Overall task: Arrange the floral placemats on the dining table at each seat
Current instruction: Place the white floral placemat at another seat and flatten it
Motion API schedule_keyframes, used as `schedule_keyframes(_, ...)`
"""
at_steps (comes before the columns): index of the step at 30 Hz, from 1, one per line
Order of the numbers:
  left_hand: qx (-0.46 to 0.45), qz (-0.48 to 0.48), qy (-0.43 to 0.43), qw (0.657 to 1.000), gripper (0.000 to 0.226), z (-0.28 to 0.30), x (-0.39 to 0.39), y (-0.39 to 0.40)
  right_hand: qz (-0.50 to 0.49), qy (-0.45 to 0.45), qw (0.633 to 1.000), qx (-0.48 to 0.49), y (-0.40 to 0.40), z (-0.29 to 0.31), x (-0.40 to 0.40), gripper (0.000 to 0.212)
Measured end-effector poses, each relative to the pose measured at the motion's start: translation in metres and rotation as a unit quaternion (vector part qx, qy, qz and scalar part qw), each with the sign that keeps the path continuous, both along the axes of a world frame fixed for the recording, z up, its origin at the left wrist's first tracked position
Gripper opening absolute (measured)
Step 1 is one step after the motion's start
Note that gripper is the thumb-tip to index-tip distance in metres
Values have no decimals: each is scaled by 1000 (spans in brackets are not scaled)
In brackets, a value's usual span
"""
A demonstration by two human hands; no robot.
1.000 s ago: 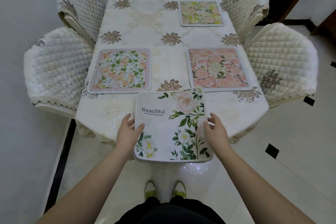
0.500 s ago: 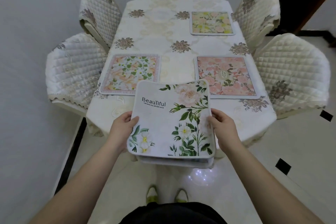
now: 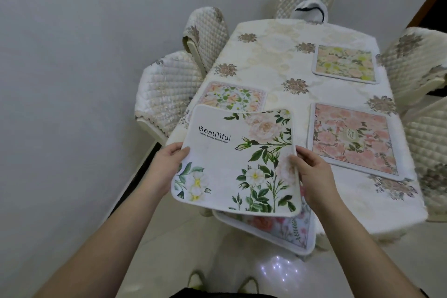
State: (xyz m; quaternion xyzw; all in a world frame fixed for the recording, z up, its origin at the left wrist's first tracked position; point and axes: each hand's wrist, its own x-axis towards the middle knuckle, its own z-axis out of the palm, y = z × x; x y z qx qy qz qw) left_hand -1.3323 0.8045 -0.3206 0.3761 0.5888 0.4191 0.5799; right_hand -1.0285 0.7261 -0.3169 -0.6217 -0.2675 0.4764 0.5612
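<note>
Pale wall (image 3: 72,55), cream-clothed dining table (image 3: 278,60), quilted chairs (image 3: 167,94), tiled floor (image 3: 183,237)

The white placemat (image 3: 232,159) with green stems and pale flowers carries the black word "BeauTiful" near its upper left. Beneath it runs a smaller capital line, apparently "THE MOOD WILL BE VERY GOOD", though it is blurred.

wall (image 3: 84,31): plain grey | floor (image 3: 169,237): glossy pale tile | chairs (image 3: 167,94): quilted cream covers
</note>
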Motion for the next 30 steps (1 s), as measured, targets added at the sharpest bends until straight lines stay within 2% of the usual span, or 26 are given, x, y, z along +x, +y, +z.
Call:
schedule_keyframes(10,19,61,-19,998,10,14,-121,0,63,-38,997,-3,34,14,-106,20)
schedule_keyframes(17,33,102,-46,993,14,24,-241,-9,76,-70,995,13,44,31,-228,24)
schedule_keyframes(23,54,106,-13,993,17,37,-334,-15,78,-33,996,39,51,45,-325,18)
schedule_keyframes(30,51,102,15,993,22,50,-399,-10,88,-43,994,42,60,50,-386,16)
